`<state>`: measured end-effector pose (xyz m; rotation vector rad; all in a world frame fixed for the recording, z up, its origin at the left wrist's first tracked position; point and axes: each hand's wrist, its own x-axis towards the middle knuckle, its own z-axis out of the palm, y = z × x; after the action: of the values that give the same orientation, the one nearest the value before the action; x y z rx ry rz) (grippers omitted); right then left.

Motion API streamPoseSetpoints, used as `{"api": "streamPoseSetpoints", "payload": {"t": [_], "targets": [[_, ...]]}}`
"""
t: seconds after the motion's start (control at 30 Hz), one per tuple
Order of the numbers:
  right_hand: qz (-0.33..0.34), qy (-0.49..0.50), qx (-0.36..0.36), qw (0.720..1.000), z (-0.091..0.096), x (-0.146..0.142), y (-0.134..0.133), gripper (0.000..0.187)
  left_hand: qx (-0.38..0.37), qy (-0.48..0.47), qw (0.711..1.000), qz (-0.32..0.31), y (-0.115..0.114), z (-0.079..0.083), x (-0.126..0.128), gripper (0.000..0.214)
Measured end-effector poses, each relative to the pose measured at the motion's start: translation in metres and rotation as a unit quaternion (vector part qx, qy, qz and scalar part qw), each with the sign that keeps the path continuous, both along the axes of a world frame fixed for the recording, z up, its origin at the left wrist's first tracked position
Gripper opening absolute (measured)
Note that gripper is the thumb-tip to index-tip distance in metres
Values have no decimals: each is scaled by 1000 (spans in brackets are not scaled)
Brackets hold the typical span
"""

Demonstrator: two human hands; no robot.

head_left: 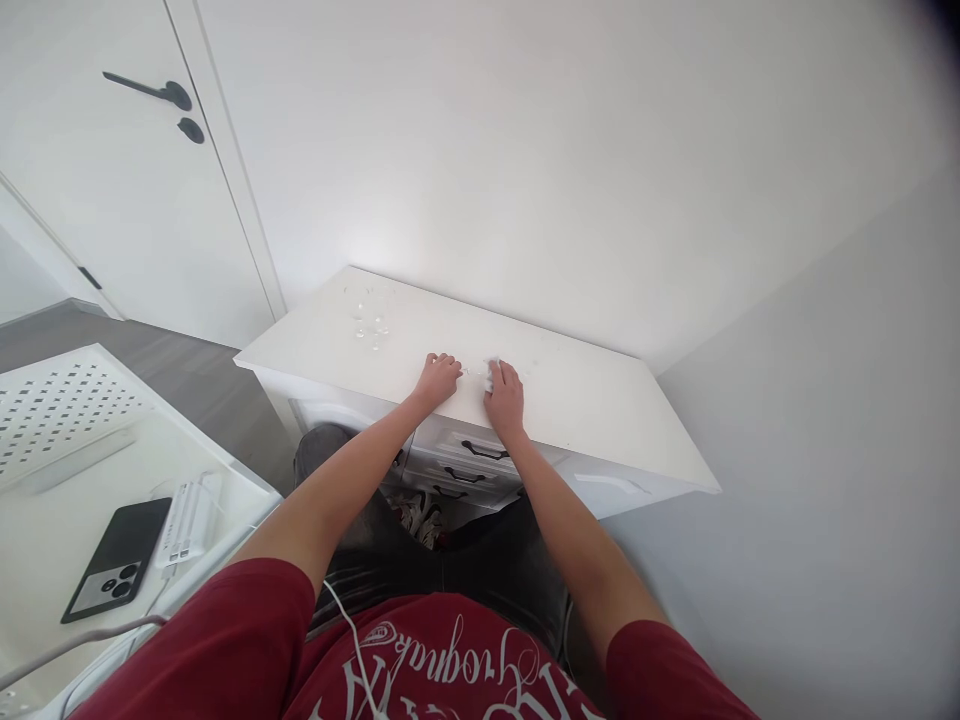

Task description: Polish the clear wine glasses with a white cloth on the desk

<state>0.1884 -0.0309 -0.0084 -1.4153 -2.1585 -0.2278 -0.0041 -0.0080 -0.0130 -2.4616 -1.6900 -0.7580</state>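
My left hand [437, 379] rests on top of a low white cabinet [600, 410], its fingers curled under and pressed together. My right hand [505, 389] lies just to its right with fingers closed round a small white thing [491, 374], perhaps a wipe or a bit of plastic. A thin clear strip seems to run between the two hands; I cannot make out what it is. Some small clear pieces [370, 322] lie further back and left on the cabinet top.
The cabinet stands against a white wall, with dark-handled drawers [480, 452] facing me. A white door with a black handle [154, 92] is at the left. A white perforated shelf [60, 400] at lower left holds a black phone [118, 572] and a white power strip [187, 520].
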Motion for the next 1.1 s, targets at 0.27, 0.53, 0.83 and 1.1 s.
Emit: {"api": "streamPoseSetpoints", "payload": {"t": [0.27,0.53,0.83,1.1], "targets": [[20,-15,2,1000,-1,-1,3,68,1,25,999,24,1,-2,2,30],[12,32,8,999,-5,0,5,66,-4,16,1000,15,1,-3,2,16],[16,41,20,999,-4,1,3,64,35,27,999,22,1,-3,0,21],[89,-12,4,996,-1,-1,4,65,46,35,998,14,5,-7,-1,26]]}}
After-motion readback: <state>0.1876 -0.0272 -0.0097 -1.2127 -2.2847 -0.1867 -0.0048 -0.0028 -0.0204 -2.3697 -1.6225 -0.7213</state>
